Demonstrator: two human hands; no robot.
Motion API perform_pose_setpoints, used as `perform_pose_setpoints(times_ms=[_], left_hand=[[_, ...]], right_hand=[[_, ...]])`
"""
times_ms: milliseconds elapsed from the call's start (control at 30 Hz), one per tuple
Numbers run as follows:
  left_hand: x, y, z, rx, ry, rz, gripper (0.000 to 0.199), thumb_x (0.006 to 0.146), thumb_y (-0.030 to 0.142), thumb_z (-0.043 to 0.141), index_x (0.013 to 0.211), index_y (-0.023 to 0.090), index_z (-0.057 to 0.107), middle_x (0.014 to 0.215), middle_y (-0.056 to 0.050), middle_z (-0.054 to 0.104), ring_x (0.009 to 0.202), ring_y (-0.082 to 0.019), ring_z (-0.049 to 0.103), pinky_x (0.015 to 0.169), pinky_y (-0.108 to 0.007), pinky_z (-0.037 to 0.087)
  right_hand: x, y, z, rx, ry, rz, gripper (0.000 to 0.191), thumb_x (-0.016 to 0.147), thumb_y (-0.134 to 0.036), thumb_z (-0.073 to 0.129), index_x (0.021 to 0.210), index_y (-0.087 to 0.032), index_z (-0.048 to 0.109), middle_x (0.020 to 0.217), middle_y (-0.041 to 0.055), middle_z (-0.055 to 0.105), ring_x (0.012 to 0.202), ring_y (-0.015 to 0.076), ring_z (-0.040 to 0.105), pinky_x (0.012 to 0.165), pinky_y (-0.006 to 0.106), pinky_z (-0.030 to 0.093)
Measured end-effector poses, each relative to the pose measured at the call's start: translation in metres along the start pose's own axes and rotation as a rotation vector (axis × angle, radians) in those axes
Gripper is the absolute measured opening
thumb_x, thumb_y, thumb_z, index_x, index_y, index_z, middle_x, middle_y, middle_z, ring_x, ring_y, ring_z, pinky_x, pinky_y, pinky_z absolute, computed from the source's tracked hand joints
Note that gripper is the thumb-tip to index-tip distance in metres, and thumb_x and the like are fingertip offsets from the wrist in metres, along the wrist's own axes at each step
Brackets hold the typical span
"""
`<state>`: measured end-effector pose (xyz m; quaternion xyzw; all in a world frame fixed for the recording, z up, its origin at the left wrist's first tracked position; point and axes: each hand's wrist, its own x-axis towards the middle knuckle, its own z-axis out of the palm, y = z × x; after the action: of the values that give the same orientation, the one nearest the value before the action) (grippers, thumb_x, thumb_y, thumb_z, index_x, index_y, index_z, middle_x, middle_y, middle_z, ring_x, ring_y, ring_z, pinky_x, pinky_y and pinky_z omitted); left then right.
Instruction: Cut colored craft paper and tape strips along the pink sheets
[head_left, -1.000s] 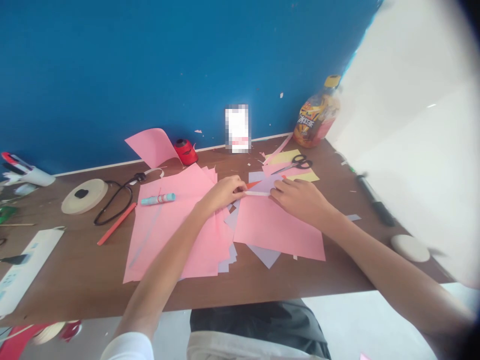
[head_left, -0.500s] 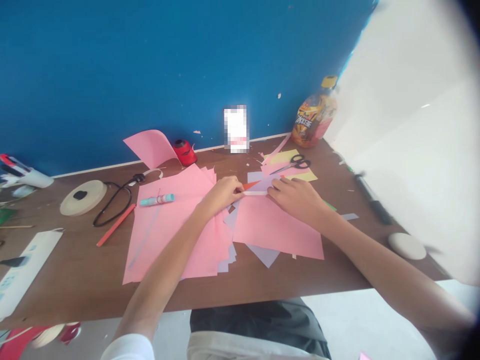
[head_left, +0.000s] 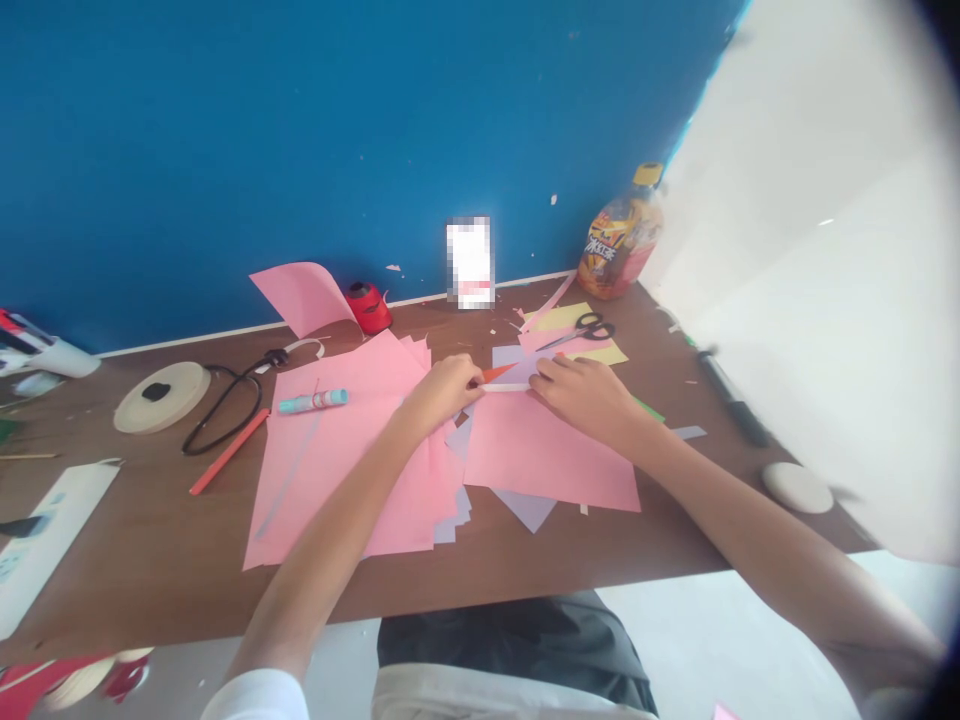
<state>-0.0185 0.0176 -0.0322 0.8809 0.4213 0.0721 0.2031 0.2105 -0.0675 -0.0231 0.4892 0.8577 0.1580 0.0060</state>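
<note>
My left hand (head_left: 442, 392) and my right hand (head_left: 579, 394) meet over the middle of the table. A thin white paper strip (head_left: 506, 387) runs between their fingertips, and both hands seem to pinch it. Beside it lies a pointed orange paper piece (head_left: 495, 373). Under my right hand is a pink paper sheet (head_left: 547, 455), with a lilac paper sheet (head_left: 526, 510) showing below it. A loose stack of pink paper (head_left: 345, 480) lies under my left forearm. Black-handled scissors (head_left: 581, 332) rest on pink and yellow paper just beyond my right fingers.
A glue stick (head_left: 313, 401) lies on the pink stack. Around it are a red pencil (head_left: 229, 452), a black cable (head_left: 223, 412), a tape roll (head_left: 161, 397), a red sharpener (head_left: 367, 308) and a drink bottle (head_left: 619, 235). A white board (head_left: 810, 250) rises at the table's right.
Both hands stay nearly still on the strip. The whole scene drifts slightly left and down in view, and a green strip appears beside my right wrist.
</note>
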Motion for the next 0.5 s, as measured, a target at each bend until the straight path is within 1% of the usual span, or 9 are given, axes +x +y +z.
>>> perform_pose_setpoints(times_ms=[267,500], left_hand=[[0.0000,-0.0038,-0.0013,0.016,-0.015,0.026,0.020,0.086,0.027,0.057,0.081,0.019,0.075,0.092,-0.007,0.063,0.081,-0.018,0.060,0.071,-0.031,0.044],[-0.0015,-0.0003,-0.0054,0.000,-0.031,0.017,0.022,0.088,0.030,0.056,0.081,0.018,0.073,0.095,-0.008,0.063,0.082,-0.019,0.060,0.071,-0.031,0.044]], right_hand=[[-0.0009,0.0044,0.0042,0.011,0.013,-0.002,0.026,0.093,-0.004,0.045,0.089,-0.015,0.068,0.091,0.0097,0.063,0.081,0.0193,0.053,0.058,0.032,0.018],[-0.0012,0.0072,0.0061,0.040,0.032,-0.009,0.026,0.096,-0.010,0.045,0.090,-0.017,0.070,0.089,0.0084,0.062,0.077,0.0182,0.051,0.059,0.032,0.016]])
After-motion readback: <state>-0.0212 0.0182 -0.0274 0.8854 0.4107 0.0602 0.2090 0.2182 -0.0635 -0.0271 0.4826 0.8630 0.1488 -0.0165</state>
